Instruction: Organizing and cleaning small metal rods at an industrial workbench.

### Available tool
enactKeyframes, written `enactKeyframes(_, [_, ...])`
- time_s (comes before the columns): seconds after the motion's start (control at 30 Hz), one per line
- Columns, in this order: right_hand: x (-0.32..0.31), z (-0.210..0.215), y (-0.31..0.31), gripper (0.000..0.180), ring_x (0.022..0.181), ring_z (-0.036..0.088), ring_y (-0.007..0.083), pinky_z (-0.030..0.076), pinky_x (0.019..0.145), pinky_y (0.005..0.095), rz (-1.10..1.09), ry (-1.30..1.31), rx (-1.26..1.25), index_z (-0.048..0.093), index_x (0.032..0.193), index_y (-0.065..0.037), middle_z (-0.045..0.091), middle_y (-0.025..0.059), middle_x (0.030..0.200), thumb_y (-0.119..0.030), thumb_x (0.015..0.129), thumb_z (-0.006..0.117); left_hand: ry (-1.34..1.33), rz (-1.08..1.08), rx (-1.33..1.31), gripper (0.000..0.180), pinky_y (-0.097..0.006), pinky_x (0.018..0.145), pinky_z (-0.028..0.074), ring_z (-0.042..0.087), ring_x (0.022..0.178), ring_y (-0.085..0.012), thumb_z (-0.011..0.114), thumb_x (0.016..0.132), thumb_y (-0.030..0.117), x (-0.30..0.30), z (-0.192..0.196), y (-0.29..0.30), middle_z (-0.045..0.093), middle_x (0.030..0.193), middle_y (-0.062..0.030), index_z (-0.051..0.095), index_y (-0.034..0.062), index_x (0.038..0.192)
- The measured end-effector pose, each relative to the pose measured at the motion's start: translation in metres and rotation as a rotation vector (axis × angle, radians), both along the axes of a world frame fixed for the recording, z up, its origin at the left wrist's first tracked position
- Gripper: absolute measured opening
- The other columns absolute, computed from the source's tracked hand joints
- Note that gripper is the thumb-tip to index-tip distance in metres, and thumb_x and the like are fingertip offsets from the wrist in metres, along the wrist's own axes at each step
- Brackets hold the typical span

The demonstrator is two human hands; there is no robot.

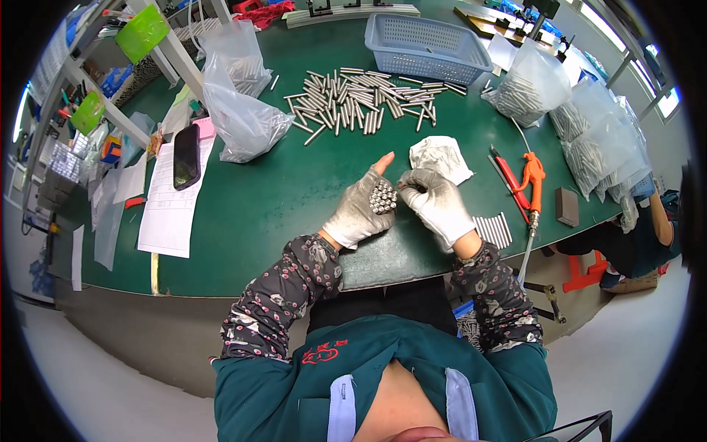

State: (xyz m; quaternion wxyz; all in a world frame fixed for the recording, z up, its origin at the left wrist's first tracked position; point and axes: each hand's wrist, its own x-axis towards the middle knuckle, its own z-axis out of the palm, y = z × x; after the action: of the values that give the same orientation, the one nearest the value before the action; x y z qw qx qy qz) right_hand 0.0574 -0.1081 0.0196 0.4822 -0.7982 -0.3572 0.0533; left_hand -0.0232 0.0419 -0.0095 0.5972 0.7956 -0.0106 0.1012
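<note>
My left hand (pixel 359 210), in a grey glove with the thumb tip bare, grips a bundle of short metal rods (pixel 382 197) end-on over the green table (pixel 280 191). Next to it, my right hand (pixel 436 200) in a white glove pinches something small against the bundle. Whether this is a single rod I cannot tell. A crumpled white cloth (pixel 440 158) lies just beyond my right hand. A loose pile of metal rods (pixel 366 99) is spread farther back on the table.
A blue plastic basket (pixel 427 46) stands behind the pile. Clear bags of rods (pixel 247 110) lie left and right (pixel 582 140). An orange air blow gun (pixel 532 180), a row of rods (pixel 492 230), a grey block (pixel 567 206), a black phone (pixel 185 156) and papers (pixel 171 202) also lie here.
</note>
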Motion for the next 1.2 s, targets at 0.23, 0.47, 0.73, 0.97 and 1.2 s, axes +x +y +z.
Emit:
enactKeyframes(0.23, [0.006,0.022,0.006,0.014,0.076,0.059,0.0294,0.046,0.070,0.0393,0.115,-0.230,-0.173,0.065,0.082,-0.006,0.062,0.0111,0.076,-0.016,0.074,0.060,-0.022,0.007,-0.033,0.089,-0.023,0.074,0.045,0.054,0.077,-0.0116,0.065,0.063,-0.001,0.002,-0.005,0.001,0.057,0.089,-0.0025,0.027,0.0168,0.142])
enactKeyframes(0.47, [0.010,0.033,0.016,0.011,0.075,0.061,0.0300,0.048,0.068,0.0390,0.282,-0.615,-0.401,0.065,0.078,-0.007,0.062,0.0111,0.076,-0.013,0.070,0.059,0.050,-0.013,-0.050,0.091,-0.023,0.082,0.043,0.051,0.087,-0.0091,0.066,0.064,-0.006,0.000,0.006,0.000,0.056,0.102,-0.0017,0.025,0.0162,0.142])
enactKeyframes(0.73, [0.009,0.036,0.020,0.011,0.072,0.062,0.0281,0.049,0.066,0.0379,0.312,-0.890,-0.538,0.062,0.076,-0.004,0.063,0.0127,0.075,-0.012,0.070,0.056,-0.022,-0.018,-0.045,0.091,-0.023,0.087,0.042,0.051,0.096,-0.0106,0.066,0.063,-0.006,0.002,-0.002,0.001,0.053,0.114,-0.0041,0.025,0.0154,0.142])
enactKeyframes(0.97, [0.016,0.042,0.012,0.010,0.073,0.059,0.0327,0.045,0.067,0.0415,0.265,-0.450,-0.366,0.062,0.079,-0.005,0.061,0.0134,0.078,-0.014,0.076,0.057,-0.024,-0.051,-0.107,0.092,-0.022,0.083,0.043,0.051,0.089,-0.0089,0.065,0.063,-0.006,0.006,-0.005,0.003,0.054,0.109,-0.0023,0.025,0.0156,0.143])
enactKeyframes(1.2, [0.022,0.051,0.013,0.015,0.075,0.061,0.0291,0.048,0.066,0.0356,0.252,-0.413,-0.210,0.063,0.086,-0.005,0.063,0.0132,0.080,-0.011,0.073,0.063,0.027,-0.003,-0.052,0.086,-0.026,0.079,0.047,0.059,0.081,-0.0172,0.063,0.064,0.001,0.003,-0.002,0.002,0.059,0.097,-0.0084,0.027,0.0157,0.141])
